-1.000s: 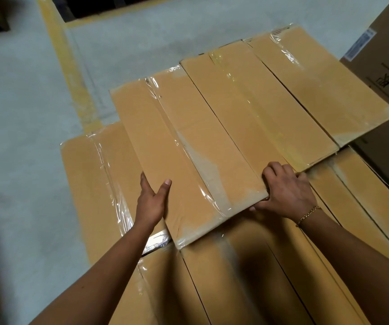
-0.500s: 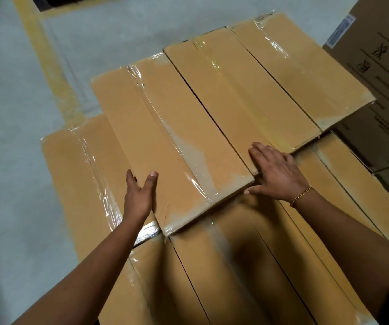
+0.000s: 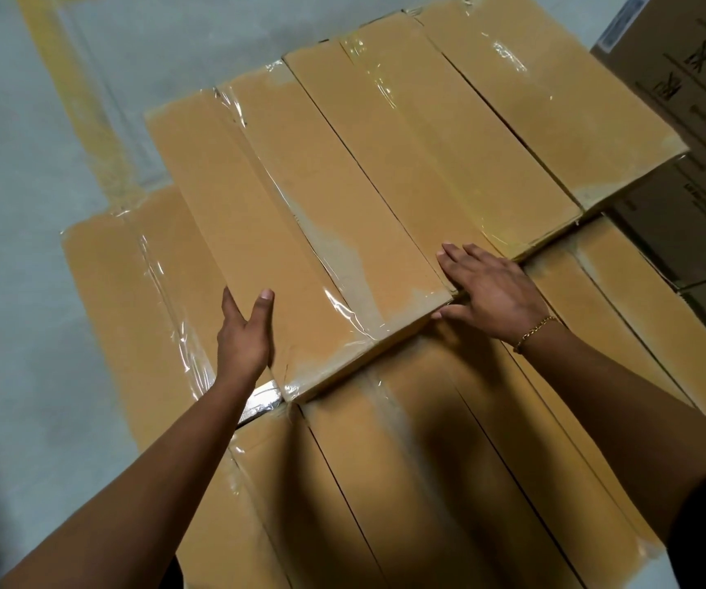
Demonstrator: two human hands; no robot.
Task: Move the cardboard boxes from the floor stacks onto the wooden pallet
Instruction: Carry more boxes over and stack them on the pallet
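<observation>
Flat brown cardboard boxes sealed with clear tape lie in layers. The upper layer holds three long boxes side by side; the nearest-left one point(image 3: 300, 206) sticks out toward me past its middle neighbour point(image 3: 406, 142). My left hand point(image 3: 245, 333) holds its near-left corner, thumb on top and fingers down the left side. My right hand point(image 3: 491, 291), with a gold bracelet on the wrist, lies flat with fingers spread at the near-right corner, its thumb against the box's near end. The lower layer of boxes point(image 3: 406, 461) runs under my arms. No wooden pallet shows.
Darker printed cartons point(image 3: 704, 121) stand stacked against the right side. The grey concrete floor point(image 3: 11, 206) carries a yellow painted line point(image 3: 74, 87) at the upper left. A lower box point(image 3: 121, 291) juts out on the left.
My right hand's fingers have uncurled from the box corner and now lie flat. The view has dropped closer to the stack. My left hand keeps its hold.
</observation>
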